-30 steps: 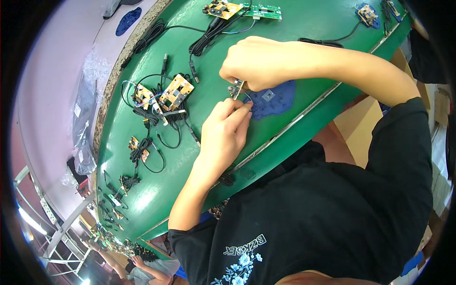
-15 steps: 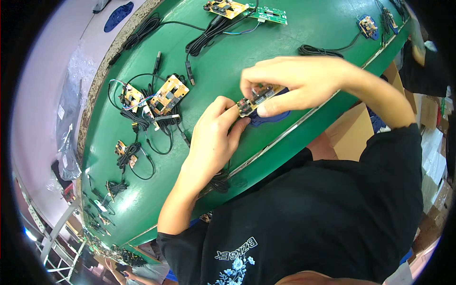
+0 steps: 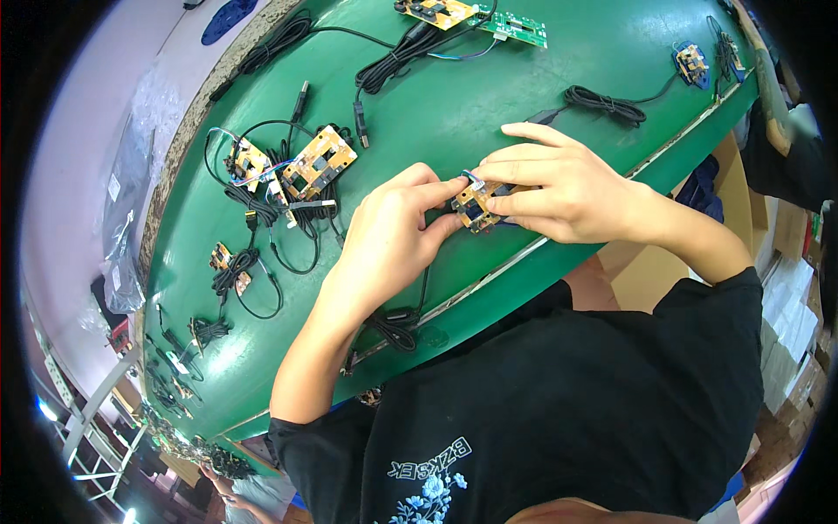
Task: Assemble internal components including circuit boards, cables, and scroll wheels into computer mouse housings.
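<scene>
Over the near edge of the green bench, both hands meet on a small tan circuit board point(image 3: 472, 212) with dark components. My left hand point(image 3: 393, 223) pinches the board's left side between thumb and fingertips. From the right, my right hand point(image 3: 567, 188) closes thumb and fingers on its other side and covers much of it. A small connector with thin wires point(image 3: 474, 182) shows at the board's upper edge by the fingertips. A bit of dark blue lies beneath the board, mostly hidden.
Boards with tangled black cables point(image 3: 319, 166) lie to the left on the green bench point(image 3: 419, 113). A tan board point(image 3: 436, 10) and a green board point(image 3: 519, 31) sit at the far side. A coiled cable point(image 3: 602, 103) runs to a board on a blue pad point(image 3: 691, 65). Below right stands a cardboard box point(image 3: 646, 279).
The board has turned from tilted on edge to showing its component side. My right hand has shifted its grip, with fingers now spread across the board. The view has moved slightly.
</scene>
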`<state>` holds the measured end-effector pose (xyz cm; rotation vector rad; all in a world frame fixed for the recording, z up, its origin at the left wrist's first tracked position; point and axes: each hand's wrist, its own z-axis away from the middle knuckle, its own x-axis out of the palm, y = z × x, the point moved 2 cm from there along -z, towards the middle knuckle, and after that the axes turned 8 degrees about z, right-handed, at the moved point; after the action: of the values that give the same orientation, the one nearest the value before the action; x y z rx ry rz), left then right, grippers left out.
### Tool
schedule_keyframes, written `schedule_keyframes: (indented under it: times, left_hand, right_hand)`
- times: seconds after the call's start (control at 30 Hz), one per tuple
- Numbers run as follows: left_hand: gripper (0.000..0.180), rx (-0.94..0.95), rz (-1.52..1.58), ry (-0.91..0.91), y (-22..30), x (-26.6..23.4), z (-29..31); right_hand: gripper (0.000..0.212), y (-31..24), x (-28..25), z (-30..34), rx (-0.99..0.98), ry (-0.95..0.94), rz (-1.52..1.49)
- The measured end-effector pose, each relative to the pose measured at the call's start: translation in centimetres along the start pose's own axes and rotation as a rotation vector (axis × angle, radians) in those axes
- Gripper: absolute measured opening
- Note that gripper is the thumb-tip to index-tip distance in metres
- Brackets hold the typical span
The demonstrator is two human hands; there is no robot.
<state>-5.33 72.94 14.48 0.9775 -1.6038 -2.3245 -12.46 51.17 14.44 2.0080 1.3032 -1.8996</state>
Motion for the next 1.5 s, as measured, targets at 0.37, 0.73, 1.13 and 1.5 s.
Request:
schedule_keyframes:
  times: [0.37, 0.73, 1.13, 1.5]
  left_hand:
    - [0.053, 0.107, -0.074, 0.109, 0.6, 1.2, 1.0]
    - [0.048, 0.116, -0.122, 0.201, 0.9, 1.8, 1.0]
    - [0.047, 0.12, -0.138, 0.183, 1.2, 1.8, 0.9]
    - [0.046, 0.153, -0.334, 0.156, 2.2, 2.1, 1.0]
  right_hand:
    - [0.026, -2.1, 1.0, 0.5, 0.123, 0.017, 0.279]
    - [0.033, -0.6, -0.2, 0.0, 0.112, -0.135, 0.128]
    - [0.035, -0.1, -1.3, 0.3, 0.102, -0.005, 0.09]
    - [0.034, 0.2, -1.7, 0.2, 0.023, 0.009, 0.151]
